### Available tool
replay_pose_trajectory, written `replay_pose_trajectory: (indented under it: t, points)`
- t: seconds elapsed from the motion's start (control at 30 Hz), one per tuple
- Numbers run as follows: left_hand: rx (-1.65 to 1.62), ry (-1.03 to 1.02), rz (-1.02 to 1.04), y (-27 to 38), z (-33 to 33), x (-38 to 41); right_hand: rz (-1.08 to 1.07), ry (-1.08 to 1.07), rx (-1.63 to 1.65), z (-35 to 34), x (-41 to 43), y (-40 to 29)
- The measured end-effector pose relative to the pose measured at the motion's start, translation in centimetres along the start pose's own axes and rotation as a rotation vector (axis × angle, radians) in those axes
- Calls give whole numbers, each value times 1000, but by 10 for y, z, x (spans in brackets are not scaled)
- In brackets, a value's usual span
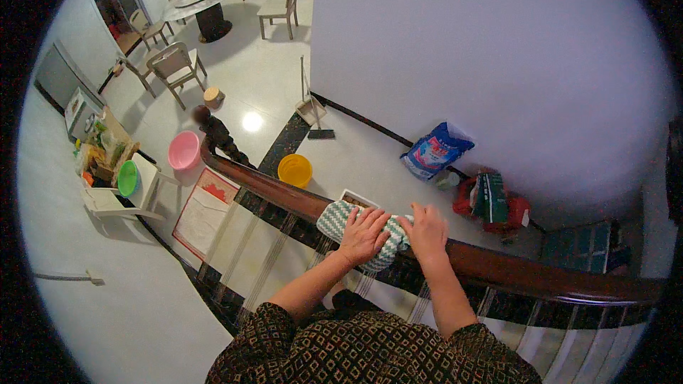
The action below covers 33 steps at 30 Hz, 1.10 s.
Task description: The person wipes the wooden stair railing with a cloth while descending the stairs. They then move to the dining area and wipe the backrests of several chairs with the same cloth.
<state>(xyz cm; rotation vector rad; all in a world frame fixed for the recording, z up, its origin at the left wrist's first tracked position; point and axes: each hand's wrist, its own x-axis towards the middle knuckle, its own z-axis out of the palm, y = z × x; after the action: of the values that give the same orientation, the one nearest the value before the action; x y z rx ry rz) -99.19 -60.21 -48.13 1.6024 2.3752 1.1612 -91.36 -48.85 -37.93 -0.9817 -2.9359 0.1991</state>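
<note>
A green-and-white zigzag cloth [332, 220] is draped over the dark wooden handrail [501, 261] of a staircase, its lower end hanging on the near side. My left hand [365, 234] lies across the cloth, fingers bent over the rail's top. Just to its right, my right hand [429, 232] has its thumb and fingers at the cloth's right end; its fingers are slightly blurred. Under the hands, part of the cloth is hidden.
Striped stair treads [272, 245] run below the rail. On the floor beyond are a yellow bucket [295, 170], a pink basin [184, 150], a broom [320, 134], a dustpan [310, 111] and a blue sack [437, 150]. A green basin [128, 178] rests on a white chair [147, 170].
</note>
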Motion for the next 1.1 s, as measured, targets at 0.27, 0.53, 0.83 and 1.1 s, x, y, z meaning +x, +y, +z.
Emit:
replay_pose_trajectory:
  t: [0.27,0.53,0.83,1.1]
  points:
    - [16,45,123,-23,10,-6,-398,16,-86,26,-23,-32]
    - [-166,57,-7,-73,-3,1,-414,-265,-224,51,5,-45]
    - [-31,119,-124,-121,-18,-12,-472,-192,-263,99,27,-91]
    - [-39,112,-54,-29,8,-15,-405,-216,-287,37,-17,-32]
